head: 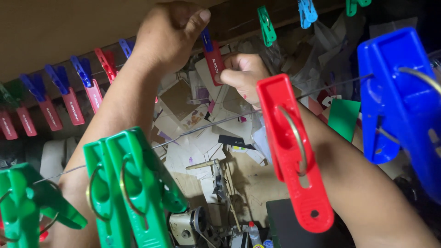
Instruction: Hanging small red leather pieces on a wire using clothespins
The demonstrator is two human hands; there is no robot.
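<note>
My left hand (pixel 167 32) is raised to the far wire and pinches a blue clothes peg (pixel 206 40) at its top. From that peg hangs a small red tag (pixel 214 65). My right hand (pixel 242 73) grips the tag's lower end from the right. Along the same far wire (pixel 115 46) to the left hang several more blue and red pegs, each with a red tag (pixel 73 106). A nearer wire (pixel 202 126) crosses in front of my arms.
Close to the camera on the near wire sit green pegs (pixel 131 188), a big red peg (pixel 294 151) and a big blue peg (pixel 404 105). Green (pixel 266 25) and blue pegs hang at top right. Below lie cardboard scraps (pixel 183 98) and a sewing machine (pixel 186 225).
</note>
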